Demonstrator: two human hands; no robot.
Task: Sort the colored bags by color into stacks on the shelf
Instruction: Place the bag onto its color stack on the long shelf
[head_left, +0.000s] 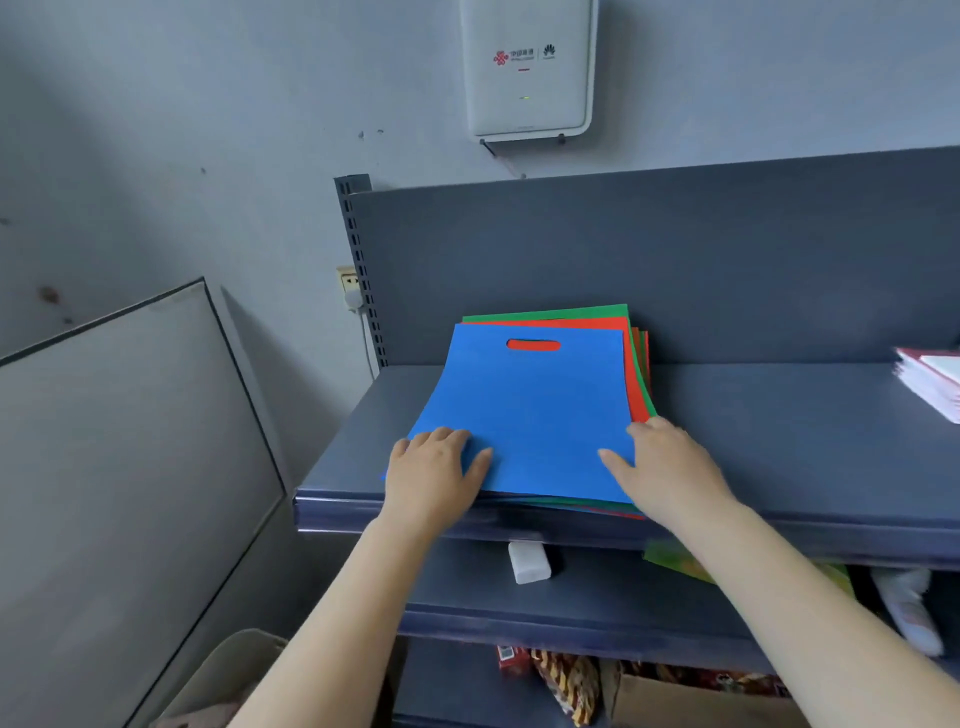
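A mixed pile of flat bags lies on the grey top shelf (779, 441). A blue bag (530, 410) with a cut-out handle is on top. Under it a red bag (635, 384) and a green bag (550, 313) stick out at the back and right. My left hand (434, 470) rests on the blue bag's near left corner, fingers laid flat. My right hand (665, 467) lies at the pile's near right corner, thumb on the blue bag, fingers along the pile's right edge.
A stack of white and red booklets (935, 384) sits at the shelf's far right. A white box (529, 562) lies on the lower shelf, packets and a carton below. A grey panel (130, 441) leans at left. A router (527, 67) hangs on the wall.
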